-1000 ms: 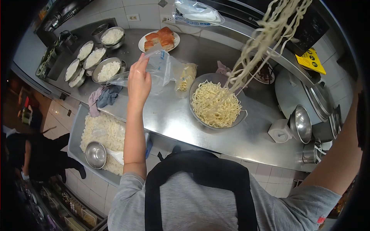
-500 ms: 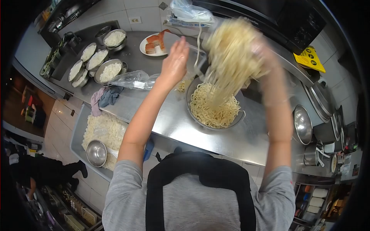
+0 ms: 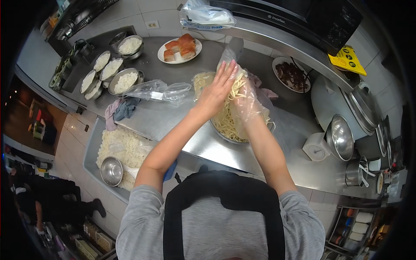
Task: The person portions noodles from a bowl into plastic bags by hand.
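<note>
My left hand [image 3: 216,92] is bare, its fingers stretched out flat against a clump of yellow noodles [image 3: 238,86]. Opposite it, my right hand [image 3: 248,99] wears a loose clear plastic glove or bag and grips that clump; its fingers are partly hidden by plastic and noodles. Both hands are over a metal bowl [image 3: 272,127] with more noodles [image 3: 229,128] in it. Behind my left hand, a clear plastic bag [image 3: 202,80] with noodles lies on the counter.
Several bowls of rice [image 3: 125,82] stand at the left. A plate of roasted meat pieces [image 3: 185,47] and a bowl of dark food [image 3: 292,76] are farther back. A rice tub [image 3: 91,162] is below left; a kitchen scale [image 3: 316,147] stands right. Someone in dark clothes [image 3: 56,195] is far left.
My right hand has come down and left with the noodles from high above the bowl. My left hand has moved right and down to meet them.
</note>
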`<action>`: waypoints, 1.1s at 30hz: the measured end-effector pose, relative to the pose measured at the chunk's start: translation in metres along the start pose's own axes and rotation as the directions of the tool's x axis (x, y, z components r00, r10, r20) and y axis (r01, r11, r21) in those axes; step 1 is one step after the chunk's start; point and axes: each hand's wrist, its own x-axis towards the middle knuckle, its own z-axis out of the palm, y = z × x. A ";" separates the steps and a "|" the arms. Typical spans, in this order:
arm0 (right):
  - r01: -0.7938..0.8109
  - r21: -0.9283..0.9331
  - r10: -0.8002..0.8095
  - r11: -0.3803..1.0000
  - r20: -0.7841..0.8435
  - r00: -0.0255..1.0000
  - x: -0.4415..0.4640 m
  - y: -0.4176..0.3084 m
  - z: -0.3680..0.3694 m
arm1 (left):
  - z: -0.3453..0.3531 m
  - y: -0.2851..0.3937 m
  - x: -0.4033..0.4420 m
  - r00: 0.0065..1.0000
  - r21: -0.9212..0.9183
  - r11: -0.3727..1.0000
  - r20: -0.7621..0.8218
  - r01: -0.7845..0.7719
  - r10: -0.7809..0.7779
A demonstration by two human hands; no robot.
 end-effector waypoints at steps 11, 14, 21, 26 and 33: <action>-0.014 -0.818 0.222 0.575 0.139 0.965 -0.018 -0.033 0.069 | 0.017 -0.003 -0.007 0.993 -0.124 0.989 -0.077 0.079 -0.089; 0.095 -0.925 0.333 0.368 0.227 0.915 -0.030 -0.054 0.077 | 0.003 -0.031 0.013 0.983 -0.204 0.967 -0.072 0.152 -0.170; 0.419 -0.902 0.193 0.109 0.432 0.881 -0.034 -0.097 0.081 | -0.072 -0.023 0.045 0.902 -0.491 0.758 0.267 0.429 -0.338; 0.576 -0.686 -0.446 0.445 0.388 0.807 -0.048 -0.035 0.021 | -0.113 0.005 0.060 0.891 -0.882 0.321 0.200 0.345 -0.408; 0.243 -0.969 -0.133 0.039 0.236 0.963 -0.071 -0.003 -0.005 | -0.177 0.039 0.125 0.927 -0.994 0.105 -0.013 0.028 -0.374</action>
